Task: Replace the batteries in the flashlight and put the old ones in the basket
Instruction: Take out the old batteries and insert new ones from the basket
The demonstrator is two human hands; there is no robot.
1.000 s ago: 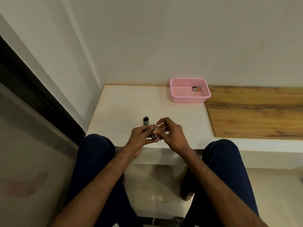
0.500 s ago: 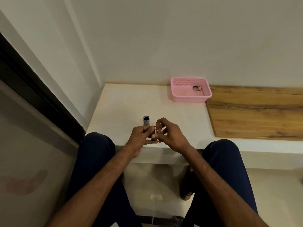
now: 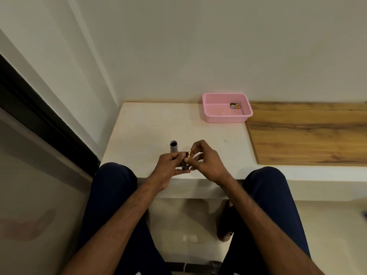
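A person sits at a pale counter [image 3: 149, 126] with both hands close together near its front edge. The left hand [image 3: 170, 165] curls its fingers and thumb around a small dark part [image 3: 185, 166] and grips it. The right hand [image 3: 206, 161] pinches a battery [image 3: 188, 155] with a gold end between its thumb and fingertips. The battery touches the top of the small dark part. It is too small to tell how far in it sits.

The grey flashlight tube [image 3: 174, 147] stands on the counter just behind the left hand, with its dark open end up. I cannot tell if the hand touches it.

A pink basket [image 3: 224, 118] sits at the back of the counter, by the wall, well apart from the hands. Old batteries [image 3: 235, 105] lie inside it near its far right corner. A wooden board [image 3: 307, 132] lies to the right of the basket. The person's legs in dark blue trousers [image 3: 111, 195] show below the counter.
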